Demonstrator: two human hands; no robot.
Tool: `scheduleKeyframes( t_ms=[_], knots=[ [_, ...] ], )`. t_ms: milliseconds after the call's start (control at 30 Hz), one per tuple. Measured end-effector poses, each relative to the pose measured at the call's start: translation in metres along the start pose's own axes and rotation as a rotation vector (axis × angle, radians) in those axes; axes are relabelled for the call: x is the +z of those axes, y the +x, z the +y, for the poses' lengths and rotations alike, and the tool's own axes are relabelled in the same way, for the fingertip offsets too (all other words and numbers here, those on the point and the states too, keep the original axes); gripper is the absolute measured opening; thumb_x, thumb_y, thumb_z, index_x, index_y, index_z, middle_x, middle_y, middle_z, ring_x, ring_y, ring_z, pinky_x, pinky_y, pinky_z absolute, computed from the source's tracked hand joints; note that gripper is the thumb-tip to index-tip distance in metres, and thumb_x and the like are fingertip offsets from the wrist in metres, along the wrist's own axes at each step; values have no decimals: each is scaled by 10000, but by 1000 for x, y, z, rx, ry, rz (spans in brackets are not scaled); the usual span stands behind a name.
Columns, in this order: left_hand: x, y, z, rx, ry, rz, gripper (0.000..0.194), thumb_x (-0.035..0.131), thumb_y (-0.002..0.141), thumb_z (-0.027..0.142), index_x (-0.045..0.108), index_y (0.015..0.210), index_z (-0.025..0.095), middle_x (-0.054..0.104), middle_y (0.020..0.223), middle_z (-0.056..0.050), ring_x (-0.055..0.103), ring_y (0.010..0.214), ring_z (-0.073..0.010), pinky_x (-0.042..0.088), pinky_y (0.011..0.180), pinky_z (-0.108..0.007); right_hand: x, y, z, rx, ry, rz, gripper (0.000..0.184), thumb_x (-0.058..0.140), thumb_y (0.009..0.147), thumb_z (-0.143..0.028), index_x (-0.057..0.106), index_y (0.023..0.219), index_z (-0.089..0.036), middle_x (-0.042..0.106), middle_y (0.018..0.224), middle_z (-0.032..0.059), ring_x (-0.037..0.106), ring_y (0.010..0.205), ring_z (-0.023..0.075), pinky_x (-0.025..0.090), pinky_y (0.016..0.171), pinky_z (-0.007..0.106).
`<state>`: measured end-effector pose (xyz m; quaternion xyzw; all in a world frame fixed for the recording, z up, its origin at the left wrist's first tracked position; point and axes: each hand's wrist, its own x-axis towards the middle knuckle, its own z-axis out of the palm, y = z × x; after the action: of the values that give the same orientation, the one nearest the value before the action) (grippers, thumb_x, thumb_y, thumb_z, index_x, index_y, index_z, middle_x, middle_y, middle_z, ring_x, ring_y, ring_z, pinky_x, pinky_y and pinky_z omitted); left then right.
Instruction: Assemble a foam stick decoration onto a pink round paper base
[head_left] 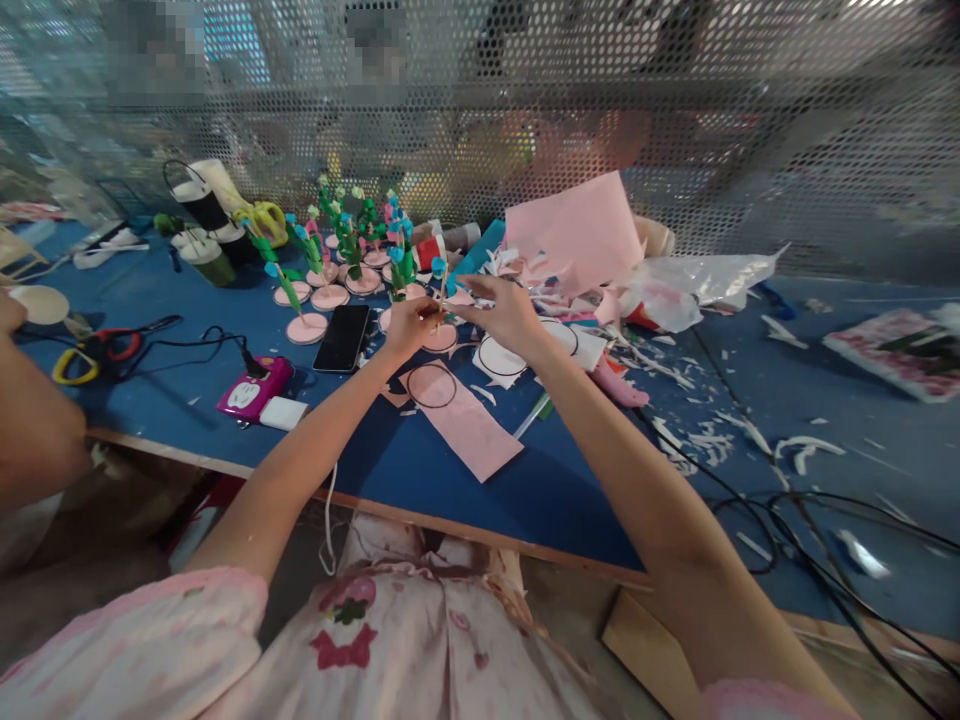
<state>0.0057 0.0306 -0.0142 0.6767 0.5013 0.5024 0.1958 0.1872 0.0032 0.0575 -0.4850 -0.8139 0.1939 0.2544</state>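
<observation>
My left hand [415,325] is closed in a pinch on the lower part of a thin stick [442,290]. The stick stands upright with a blue tip [439,266], over a round pink disc [439,338]. From the right, my right hand [504,312] reaches in, thumb and forefinger closing around a small pink piece [460,297], which looks like paper, close to the stick. Below my hands lies a pink paper strip [472,430] with a black ring [432,386] on it. White paper with another black ring [502,358] lies under my right wrist.
Small craft flowers [349,245] on pink discs stand behind my left hand. A black phone [342,338], purple power adapter [255,388] and scissors [97,350] lie left. Paper scraps, a pink sheet [574,235] and cables [780,520] lie right. Another person's arm [37,410] is at far left.
</observation>
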Motion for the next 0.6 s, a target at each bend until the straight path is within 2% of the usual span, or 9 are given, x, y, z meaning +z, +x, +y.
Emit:
scheduleKeyframes(
  t_ms=[33,100,167,267,433,600],
  knots=[
    [1,0,-1,12,20,11,93,633,706,201,651,635,144,634,549,4,566,553,-123,423,548,-223,6,6,-2,3,105,66,544,553,807,-438,530,1250,-124,570,1253,115,529,1158,252,419,970,370],
    [2,1,-3,22,52,32,111,604,711,162,641,609,141,623,527,1,561,549,-126,412,542,-223,22,19,-4,-13,293,96,595,665,713,-433,566,1207,-116,595,1219,116,552,1131,243,446,940,347],
    [4,2,-6,-6,68,34,119,582,715,137,649,617,134,640,545,-16,576,566,-139,416,546,-228,37,32,-5,-57,418,113,531,702,668,-438,639,1095,-129,649,1124,99,579,1088,237,457,924,340],
    [4,4,-9,-43,110,20,71,629,697,161,667,646,129,677,614,-39,593,592,-158,428,564,-244,53,44,-5,-78,564,180,386,678,688,-454,706,899,-132,704,917,83,636,944,227,493,844,331],
    [2,4,-8,0,91,-13,54,660,694,175,675,676,126,681,639,-41,586,588,-146,443,595,-251,63,52,3,-36,684,228,324,703,657,-438,704,757,-129,687,702,61,641,687,187,522,678,306],
    [2,2,-7,4,79,-2,54,670,687,187,667,668,136,679,651,-37,587,599,-149,455,606,-258,67,54,9,-51,708,261,340,710,634,-459,703,750,-140,675,657,48,622,631,170,525,662,301]
  ],
)
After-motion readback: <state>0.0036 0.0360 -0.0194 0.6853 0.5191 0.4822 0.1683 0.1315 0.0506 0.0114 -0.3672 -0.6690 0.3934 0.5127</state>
